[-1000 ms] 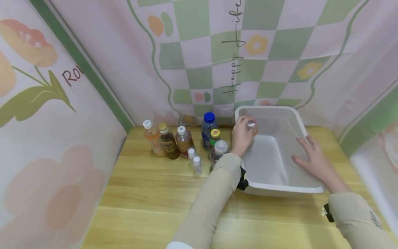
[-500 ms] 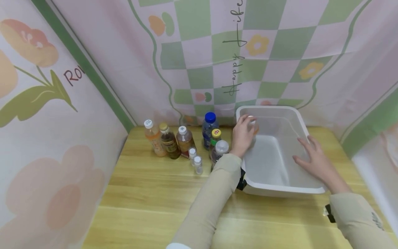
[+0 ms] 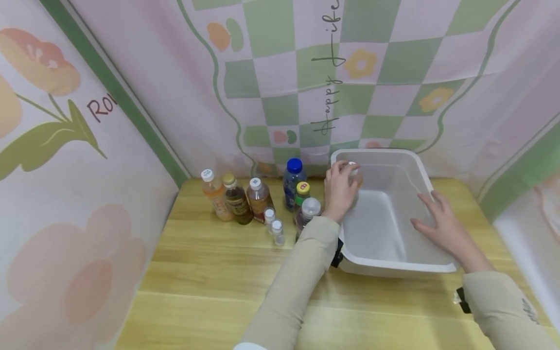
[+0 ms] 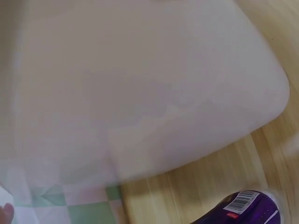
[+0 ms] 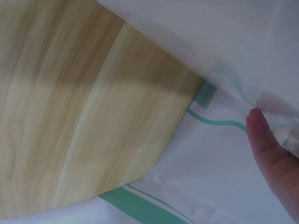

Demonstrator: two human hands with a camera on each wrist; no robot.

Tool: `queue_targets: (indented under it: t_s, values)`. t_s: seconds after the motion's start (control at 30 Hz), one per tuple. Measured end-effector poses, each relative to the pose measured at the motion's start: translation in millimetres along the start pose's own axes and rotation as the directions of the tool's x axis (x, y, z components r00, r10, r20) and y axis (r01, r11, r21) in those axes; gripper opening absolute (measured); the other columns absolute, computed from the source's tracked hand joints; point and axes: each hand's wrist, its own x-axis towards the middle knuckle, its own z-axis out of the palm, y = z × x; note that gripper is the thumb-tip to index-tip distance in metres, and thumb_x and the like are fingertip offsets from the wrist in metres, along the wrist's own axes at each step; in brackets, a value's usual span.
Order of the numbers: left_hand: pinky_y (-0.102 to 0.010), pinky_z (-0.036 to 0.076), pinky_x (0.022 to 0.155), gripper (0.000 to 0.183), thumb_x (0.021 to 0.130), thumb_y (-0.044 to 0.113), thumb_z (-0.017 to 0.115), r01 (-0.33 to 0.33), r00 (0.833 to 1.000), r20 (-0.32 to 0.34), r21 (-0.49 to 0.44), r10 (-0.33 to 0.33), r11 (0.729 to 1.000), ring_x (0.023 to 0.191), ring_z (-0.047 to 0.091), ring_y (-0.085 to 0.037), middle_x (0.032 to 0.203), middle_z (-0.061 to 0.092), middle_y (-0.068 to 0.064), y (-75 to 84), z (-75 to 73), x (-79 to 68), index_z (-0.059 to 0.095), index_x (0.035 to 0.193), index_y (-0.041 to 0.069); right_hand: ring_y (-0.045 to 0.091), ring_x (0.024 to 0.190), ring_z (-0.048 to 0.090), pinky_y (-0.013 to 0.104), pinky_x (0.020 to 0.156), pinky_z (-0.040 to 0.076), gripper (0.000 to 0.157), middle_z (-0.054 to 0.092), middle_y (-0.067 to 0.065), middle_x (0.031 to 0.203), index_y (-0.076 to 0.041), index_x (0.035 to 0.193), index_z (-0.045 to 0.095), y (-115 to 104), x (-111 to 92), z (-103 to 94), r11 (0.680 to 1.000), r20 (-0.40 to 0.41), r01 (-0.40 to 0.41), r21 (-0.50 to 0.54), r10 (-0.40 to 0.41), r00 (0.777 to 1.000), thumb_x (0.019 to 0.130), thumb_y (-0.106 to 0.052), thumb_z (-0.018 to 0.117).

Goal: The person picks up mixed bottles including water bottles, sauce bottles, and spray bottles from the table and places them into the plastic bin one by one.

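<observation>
In the head view my left hand reaches over the left rim of a white plastic bin. Its fingers hold a small clear bottle with a pale cap, near the bin's far left corner; the hand hides much of this bottle. My right hand is at the bin's right rim, thumb and fingers spread apart, holding nothing. One finger of it shows in the right wrist view. The left wrist view is mostly the bin's outer wall, with a fingertip at the lower left edge.
Left of the bin stand an orange drink bottle, two brown bottles, a blue-capped bottle, a yellow-capped one, a clear-lidded one and two small white-capped vials. Patterned curtains border the wooden table.
The left hand's fingers have shifted slightly over the bottle's cap, covering more of it. The right hand and the bin have stayed in place.
</observation>
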Motion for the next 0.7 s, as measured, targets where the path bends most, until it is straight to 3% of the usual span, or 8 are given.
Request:
queue_targets:
  t_s: [0.7]
  values:
    - [-0.036, 0.034, 0.113, 0.043, 0.094, 0.031, 0.057, -0.004, 0.993, 0.114, 0.001, 0.004, 1.000, 0.137, 0.039, -0.019, 0.151, 0.038, 0.007, 1.4, -1.3, 5.0, 0.049, 0.136, 0.031, 0.069, 0.108, 0.034, 0.080, 0.080, 0.030, 0.077, 0.005, 0.036, 0.151, 0.000, 0.148, 0.018, 0.4, 1.2, 2.8, 1.000, -0.015, -0.002, 0.003, 0.002, 1.000, 0.089, -0.024, 0.060]
